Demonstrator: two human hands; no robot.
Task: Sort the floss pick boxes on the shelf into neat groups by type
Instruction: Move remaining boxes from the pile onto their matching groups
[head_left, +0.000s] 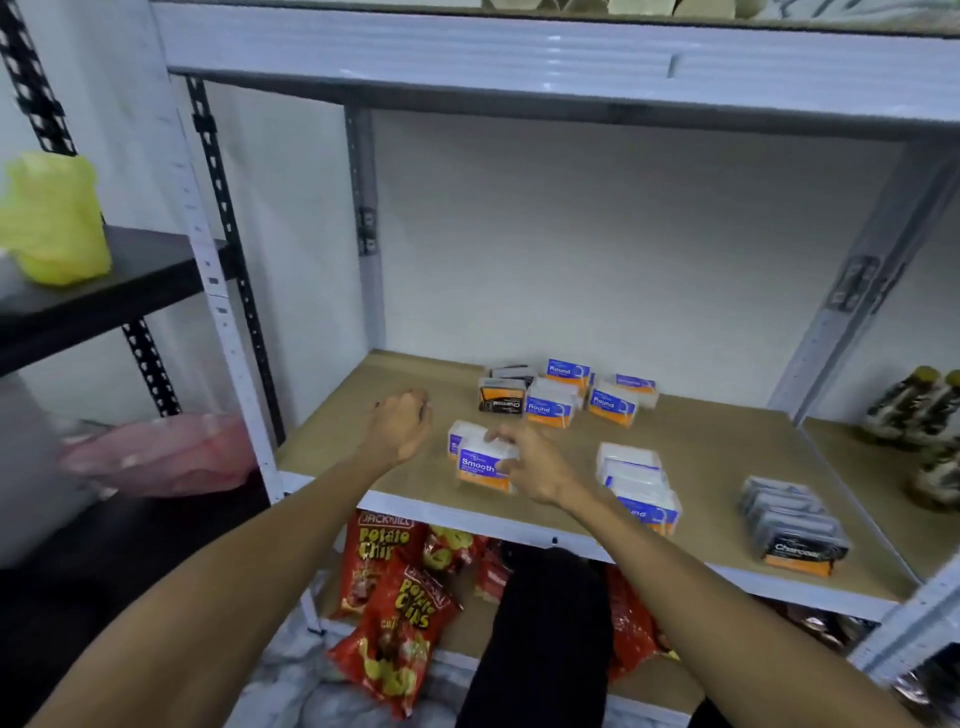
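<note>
Floss pick boxes lie on the wooden shelf (701, 441). My right hand (535, 462) grips a blue and orange "Smooth" box (480, 465) at the shelf's front left, with another Smooth box (460, 434) just behind it. My left hand (402, 423) hovers to the left of them, fingers curled, holding nothing. At the back sit a mixed cluster: two dark Charcoal boxes (501, 397) and several blue "Round" boxes (550, 402). A neat row of Round boxes (639, 486) stands front centre. A row of Charcoal boxes (789, 525) stands front right.
Grey metal uprights (852, 312) frame the shelf, with an upper shelf beam (519, 57) overhead. Red potato chip bags (395, 613) lie on the lower level. Bottles (914, 410) stand in the bay to the right. A yellow bag (54, 218) sits on a black shelf at left.
</note>
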